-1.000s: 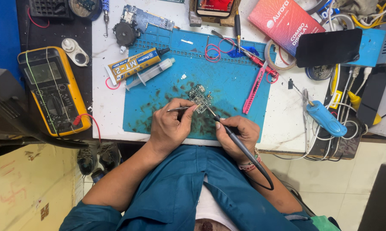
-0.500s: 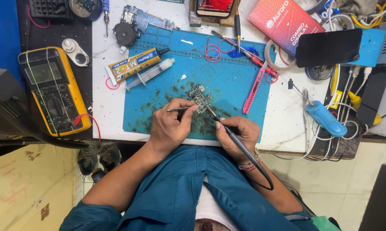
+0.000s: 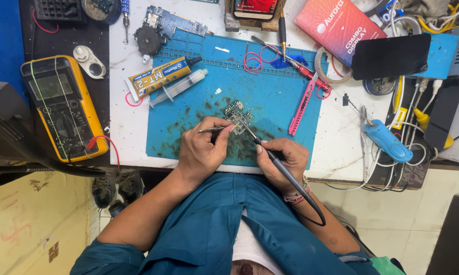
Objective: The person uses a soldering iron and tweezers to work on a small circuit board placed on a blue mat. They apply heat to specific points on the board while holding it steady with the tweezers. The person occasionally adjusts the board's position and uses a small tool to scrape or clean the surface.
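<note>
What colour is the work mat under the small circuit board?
Blue, with dark stains; the mat shows best in the head view.

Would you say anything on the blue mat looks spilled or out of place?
Yes: the mat carries dark smudges scattered around the small board, where the left hand holds tweezers and the right hand a soldering iron. Red wire lies loosely coiled on it too.

light: bright, even | shadows: soft | focus: sharp | glare: slight
</note>
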